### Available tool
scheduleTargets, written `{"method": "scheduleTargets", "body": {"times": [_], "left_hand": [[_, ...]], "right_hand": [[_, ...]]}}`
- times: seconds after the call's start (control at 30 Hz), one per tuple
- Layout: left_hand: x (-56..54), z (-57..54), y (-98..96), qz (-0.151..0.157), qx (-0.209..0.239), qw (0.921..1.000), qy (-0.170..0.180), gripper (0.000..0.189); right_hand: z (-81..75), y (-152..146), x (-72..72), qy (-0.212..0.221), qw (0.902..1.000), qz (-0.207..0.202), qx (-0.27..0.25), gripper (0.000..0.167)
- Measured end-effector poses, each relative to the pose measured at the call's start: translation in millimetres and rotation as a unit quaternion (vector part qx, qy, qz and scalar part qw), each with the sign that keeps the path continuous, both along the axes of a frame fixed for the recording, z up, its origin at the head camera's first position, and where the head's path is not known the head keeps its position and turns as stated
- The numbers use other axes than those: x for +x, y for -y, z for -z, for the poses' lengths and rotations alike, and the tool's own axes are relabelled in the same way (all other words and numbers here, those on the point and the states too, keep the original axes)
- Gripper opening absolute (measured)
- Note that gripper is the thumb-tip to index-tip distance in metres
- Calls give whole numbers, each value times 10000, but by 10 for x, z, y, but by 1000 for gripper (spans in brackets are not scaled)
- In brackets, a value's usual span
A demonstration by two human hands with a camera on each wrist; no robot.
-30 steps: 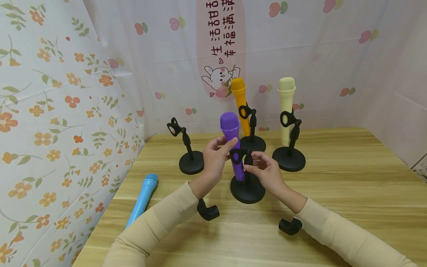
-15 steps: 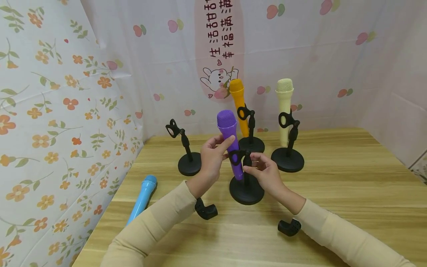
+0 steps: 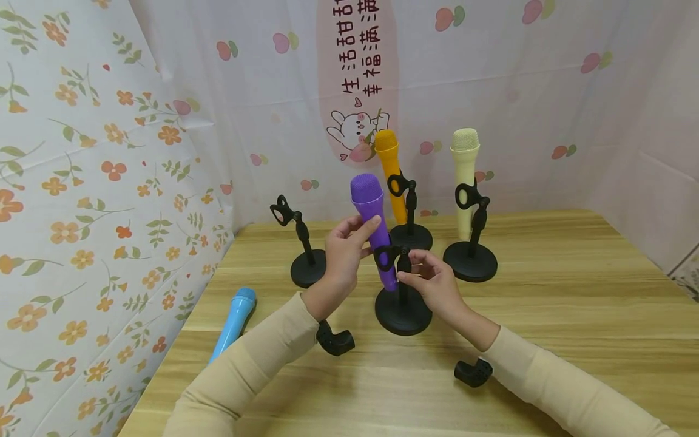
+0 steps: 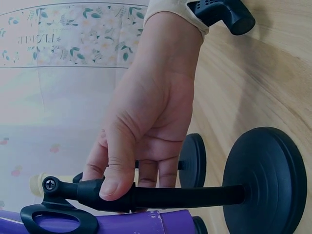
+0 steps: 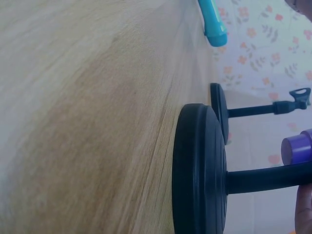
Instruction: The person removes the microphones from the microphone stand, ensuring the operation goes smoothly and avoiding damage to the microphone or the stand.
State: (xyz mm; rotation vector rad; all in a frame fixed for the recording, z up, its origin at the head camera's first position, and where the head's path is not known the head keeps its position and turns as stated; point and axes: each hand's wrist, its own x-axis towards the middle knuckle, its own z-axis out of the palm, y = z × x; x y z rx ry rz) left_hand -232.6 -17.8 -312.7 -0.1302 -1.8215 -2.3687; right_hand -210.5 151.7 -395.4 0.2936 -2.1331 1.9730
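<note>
My left hand [image 3: 343, 255] grips a purple microphone [image 3: 367, 189] by its upper handle, thumb along the near side. The handle tilts left through the black ring clip [image 3: 384, 258] of a small desk stand [image 3: 403, 315]. On the stand's right, my right hand [image 3: 438, 284] pinches the post just below the clip joint. Seen from the left wrist, the right thumb [image 4: 114, 183] presses on the post's thick collar, and the purple handle [image 4: 146, 223] runs alongside the post. In the right wrist view the handle's lower end [image 5: 296, 148] shows beside the post [image 5: 263, 179].
Behind stand an orange microphone [image 3: 386, 142] and a cream microphone [image 3: 465, 142], each in a stand clip. A bare stand [image 3: 309, 267] is at the left, and a blue microphone [image 3: 233, 325] lies near the left edge. Black elbow-shaped pieces [image 3: 474, 372] sit by both sleeves.
The purple microphone has slid slightly up and left through the clip, its lower end rising, and my left hand has moved with it. My right hand keeps its hold on the post.
</note>
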Motion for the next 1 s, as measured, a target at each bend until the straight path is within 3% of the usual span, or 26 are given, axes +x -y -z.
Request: {"method": "scheduleTargets", "body": {"times": [1.0], "left_hand": [[-31, -203, 93, 95, 407, 9991, -3, 29]], "right_hand": [[18, 0, -5, -77, 9999, -1, -74, 37]]}}
